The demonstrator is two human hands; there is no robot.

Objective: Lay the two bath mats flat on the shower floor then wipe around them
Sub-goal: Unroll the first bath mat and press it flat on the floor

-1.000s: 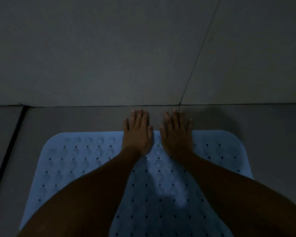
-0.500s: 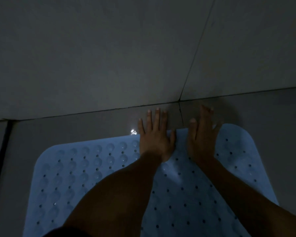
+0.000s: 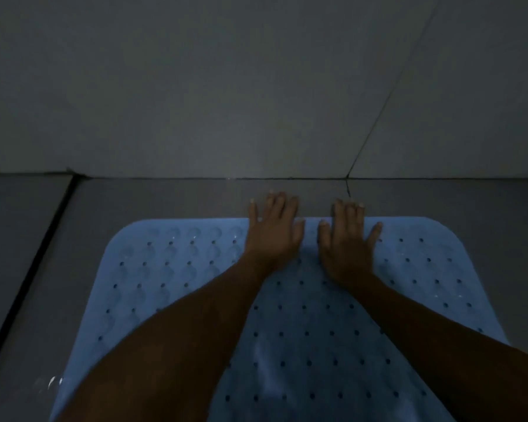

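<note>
One light-blue rubber bath mat with small holes and round suction bumps (image 3: 195, 269) lies flat on the grey tiled shower floor (image 3: 165, 199), its far edge near the grey wall (image 3: 226, 86). The left hand (image 3: 273, 236) and the right hand (image 3: 346, 248) press on this far edge, fingers straight and spread, fingertips reaching past the mat onto the floor. I judge the first mat is almost laid; the second mat is not visible, and the wiping is not begun. Bare floor strips run beyond the mat's far, left and right edges, giving room to wipe.
</note>
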